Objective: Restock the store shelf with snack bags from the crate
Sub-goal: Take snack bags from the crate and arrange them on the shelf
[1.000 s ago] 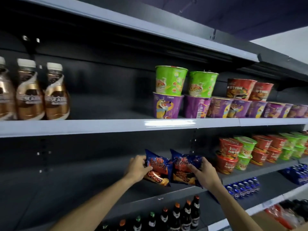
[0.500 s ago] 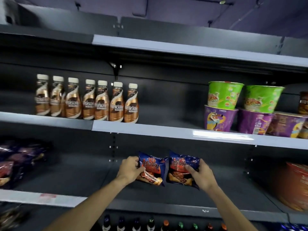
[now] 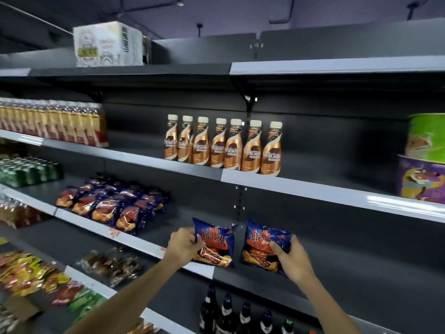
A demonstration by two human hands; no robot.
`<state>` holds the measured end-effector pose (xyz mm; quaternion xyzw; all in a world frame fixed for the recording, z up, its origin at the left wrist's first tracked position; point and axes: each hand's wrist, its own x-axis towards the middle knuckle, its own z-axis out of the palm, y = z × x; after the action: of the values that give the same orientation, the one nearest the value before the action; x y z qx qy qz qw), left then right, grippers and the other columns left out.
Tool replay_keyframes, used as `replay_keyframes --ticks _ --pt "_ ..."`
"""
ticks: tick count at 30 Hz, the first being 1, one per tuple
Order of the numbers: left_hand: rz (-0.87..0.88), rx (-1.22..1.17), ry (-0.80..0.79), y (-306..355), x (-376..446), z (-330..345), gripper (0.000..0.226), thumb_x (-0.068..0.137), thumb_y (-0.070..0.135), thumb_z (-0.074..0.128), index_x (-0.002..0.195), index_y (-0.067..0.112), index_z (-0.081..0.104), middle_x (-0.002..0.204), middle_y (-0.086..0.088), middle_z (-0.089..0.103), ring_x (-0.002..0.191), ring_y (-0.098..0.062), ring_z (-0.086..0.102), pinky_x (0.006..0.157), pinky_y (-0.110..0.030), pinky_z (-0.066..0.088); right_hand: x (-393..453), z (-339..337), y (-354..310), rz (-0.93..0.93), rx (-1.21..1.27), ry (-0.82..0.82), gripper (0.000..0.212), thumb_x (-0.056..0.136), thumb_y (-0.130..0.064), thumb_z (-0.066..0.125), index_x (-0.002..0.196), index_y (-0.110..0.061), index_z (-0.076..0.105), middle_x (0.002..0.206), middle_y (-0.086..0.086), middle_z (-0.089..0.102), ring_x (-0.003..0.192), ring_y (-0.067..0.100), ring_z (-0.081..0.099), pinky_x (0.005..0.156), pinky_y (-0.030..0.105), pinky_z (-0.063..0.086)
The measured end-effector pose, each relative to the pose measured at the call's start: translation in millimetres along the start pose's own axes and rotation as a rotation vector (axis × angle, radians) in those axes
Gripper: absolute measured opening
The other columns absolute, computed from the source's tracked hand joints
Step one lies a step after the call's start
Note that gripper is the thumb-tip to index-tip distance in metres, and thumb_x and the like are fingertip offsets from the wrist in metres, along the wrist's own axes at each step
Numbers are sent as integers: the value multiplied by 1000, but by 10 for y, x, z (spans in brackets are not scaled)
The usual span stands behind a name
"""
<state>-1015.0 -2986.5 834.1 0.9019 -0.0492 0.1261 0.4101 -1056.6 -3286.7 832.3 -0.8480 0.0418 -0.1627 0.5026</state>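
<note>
I hold two blue snack bags upright over the front edge of the middle shelf (image 3: 361, 273). My left hand (image 3: 183, 245) grips the left snack bag (image 3: 214, 242) by its left side. My right hand (image 3: 291, 257) grips the right snack bag (image 3: 260, 247) by its lower right corner. A small gap separates the two bags. To the left on the same shelf lies a group of several matching blue snack bags (image 3: 115, 203). The crate is out of view.
Brown coffee bottles (image 3: 224, 145) stand on the shelf above, with green and purple noodle cups (image 3: 423, 160) at the right. Dark glass bottles (image 3: 240, 317) stand below. Green cans (image 3: 26, 171), yellow bottles (image 3: 53, 121) and more snack packs (image 3: 31, 276) fill the left side. A white carton (image 3: 108, 44) tops the unit.
The view has swung left along the shelves, bringing the stocked blue bags into sight. The two bags I hold have drawn slightly apart, both still gripped.
</note>
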Motion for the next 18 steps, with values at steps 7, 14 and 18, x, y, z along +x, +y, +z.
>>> replay_keyframes --ticks 7,14,18 --pt "-50 20 63 -559 2 -420 12 81 21 73 92 17 72 71 13 69 63 5 61 54 -5 41 174 748 -192 2 12 -94 33 93 -35 65 119 -23 51 106 -7 65 96 12 61 83 30 46" --pt "-59 59 88 -1256 310 -972 12 84 26 72 92 18 70 83 11 71 83 -4 63 72 -23 48 442 1743 -527 -2 3 -131 36 92 -37 65 121 -21 52 111 -3 66 100 15 61 86 31 46" --pt "-54 96 74 -1676 664 -1281 16 85 25 73 83 11 66 79 3 70 78 -13 65 68 -26 50 614 2285 -754 16 -23 -124 32 93 -36 64 118 -20 52 109 -2 63 96 15 58 82 29 43"
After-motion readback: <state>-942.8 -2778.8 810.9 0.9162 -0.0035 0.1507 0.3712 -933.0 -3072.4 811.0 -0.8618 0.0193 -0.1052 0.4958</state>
